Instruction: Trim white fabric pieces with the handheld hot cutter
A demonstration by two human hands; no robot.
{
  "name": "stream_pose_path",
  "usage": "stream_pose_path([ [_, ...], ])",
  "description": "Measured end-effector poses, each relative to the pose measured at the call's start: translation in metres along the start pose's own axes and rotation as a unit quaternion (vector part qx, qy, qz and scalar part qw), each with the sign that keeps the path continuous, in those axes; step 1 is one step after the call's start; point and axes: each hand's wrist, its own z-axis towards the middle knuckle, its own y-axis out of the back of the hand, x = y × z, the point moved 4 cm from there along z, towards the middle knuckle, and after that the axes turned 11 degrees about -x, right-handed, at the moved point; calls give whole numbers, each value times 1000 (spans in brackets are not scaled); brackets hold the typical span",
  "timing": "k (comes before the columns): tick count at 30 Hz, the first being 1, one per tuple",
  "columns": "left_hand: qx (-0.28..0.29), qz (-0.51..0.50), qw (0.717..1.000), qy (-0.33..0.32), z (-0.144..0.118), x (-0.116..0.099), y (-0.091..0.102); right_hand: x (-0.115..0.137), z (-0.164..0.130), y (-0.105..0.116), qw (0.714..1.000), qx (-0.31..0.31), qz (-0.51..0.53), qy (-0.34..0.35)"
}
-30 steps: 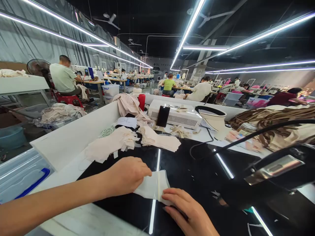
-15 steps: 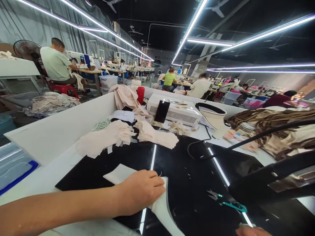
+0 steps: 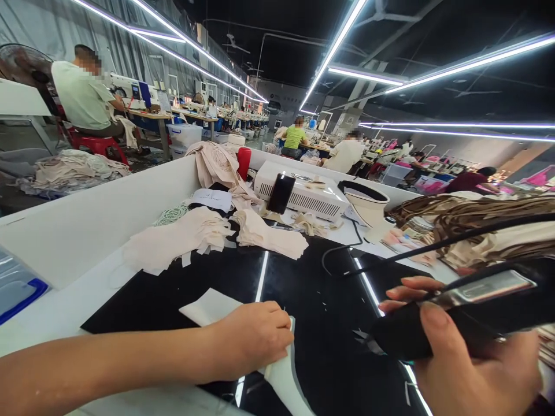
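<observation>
My left hand (image 3: 251,341) lies flat on a pale cream fabric piece (image 3: 208,306), pressing it onto the glossy black work surface (image 3: 312,300). The cloth runs under the palm and out toward the near edge. My right hand (image 3: 468,370) at the lower right grips a black handheld iron (image 3: 455,318), held just above the surface to the right of the cloth. A black cord (image 3: 468,234) rises from the iron toward the right.
Cream fabric piles (image 3: 182,240) lie behind the cloth. Farther back stand a white machine box (image 3: 312,199) with a phone (image 3: 281,193) leaning on it, a red cup (image 3: 243,162) and a white bowl-shaped stand (image 3: 368,205). Brown and cream garments (image 3: 477,219) are heaped right. Seated workers fill the hall.
My right hand left the cloth, dropped out of view, and now holds the iron up at the lower right. My left hand slid along the cloth and stays pressed on it.
</observation>
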Motion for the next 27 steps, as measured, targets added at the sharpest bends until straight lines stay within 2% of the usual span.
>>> stream_pose_path([
  [3,-21,30,999,-19,-4,-4,-6,3,-12,-19,1000,10,19,21],
  [6,-43,52,997,-30,-7,-9,-8,-3,-18,-36,995,31,100,-10],
  [12,-71,42,997,-4,-7,-16,-2,-13,-28,-67,972,93,211,-44],
  [20,-84,64,994,-13,-6,-23,-4,-22,-30,-77,956,136,249,-77],
  [27,-86,51,995,-3,-6,-23,-1,-16,-31,-80,949,140,259,-109],
])
